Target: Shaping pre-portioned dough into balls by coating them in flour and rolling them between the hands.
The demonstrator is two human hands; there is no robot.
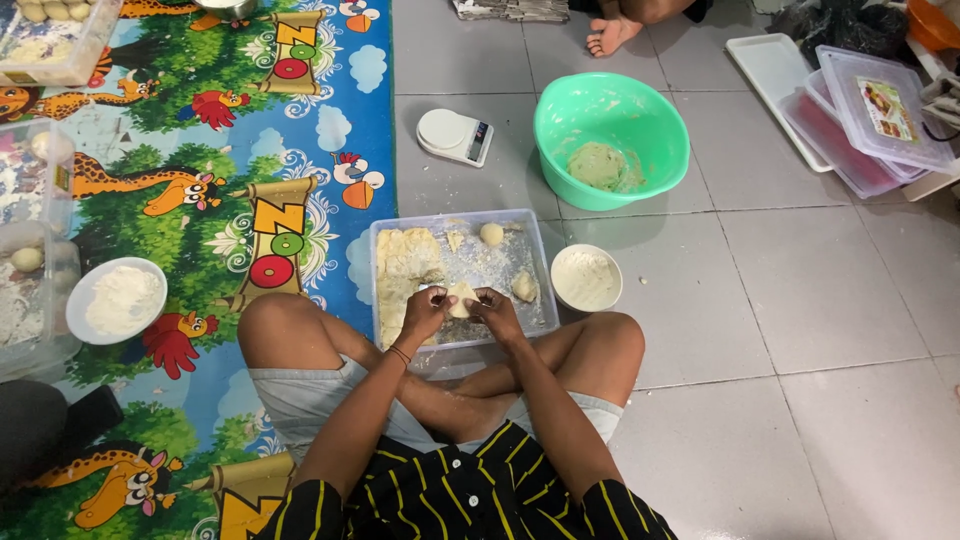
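I sit cross-legged on the floor over a clear plastic tray (pixel 535 265) dusted with flour. My left hand (pixel 425 312) and my right hand (pixel 497 312) both pinch one small pale piece of dough (pixel 462 297) between them above the tray. A flattened slab of dough (pixel 405 265) lies along the tray's left side. A round dough ball (pixel 491 234) rests at the far end, and another lump (pixel 524 287) sits to the right of my hands.
A white bowl of flour (pixel 586 278) stands right of the tray. Beyond are a green basin with dough (pixel 611 140) and a white kitchen scale (pixel 455 136). Another flour bowl (pixel 116 300) sits on the colourful mat (pixel 250 150). Lidded containers (pixel 870 115) lie far right; another person's foot (pixel 612 35) shows at top.
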